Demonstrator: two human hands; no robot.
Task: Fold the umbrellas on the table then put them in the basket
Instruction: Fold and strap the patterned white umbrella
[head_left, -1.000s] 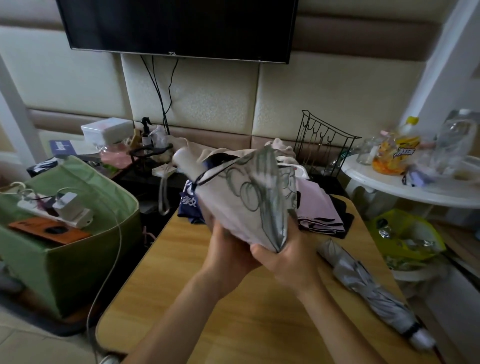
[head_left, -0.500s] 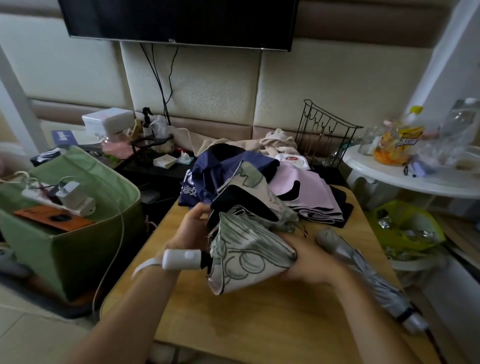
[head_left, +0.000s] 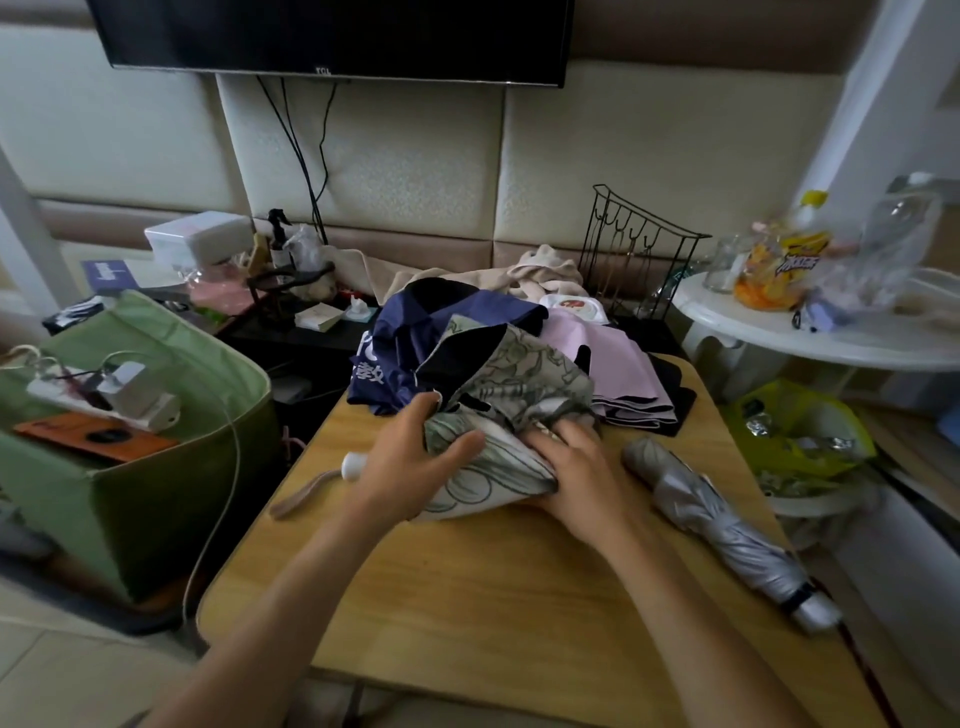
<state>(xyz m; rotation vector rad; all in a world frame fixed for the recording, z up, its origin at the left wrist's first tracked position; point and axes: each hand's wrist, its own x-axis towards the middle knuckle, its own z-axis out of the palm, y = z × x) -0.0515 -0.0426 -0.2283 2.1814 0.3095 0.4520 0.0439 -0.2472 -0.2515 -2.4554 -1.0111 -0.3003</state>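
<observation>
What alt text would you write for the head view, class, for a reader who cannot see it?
Two hands, left hand and right hand, gather a patterned umbrella lying on a wooden table. A folded silver umbrella lies to the right, navy and pink umbrellas behind, and a green basket stands at the left.

Four umbrellas are counted on the table (head_left: 519, 597): one printed (head_left: 498, 415), one silver (head_left: 727, 525), one navy (head_left: 415, 332), one pink (head_left: 618, 364). Two hands, left (head_left: 410, 457) and right (head_left: 576, 467), and one basket (head_left: 171, 467) are seen.
</observation>
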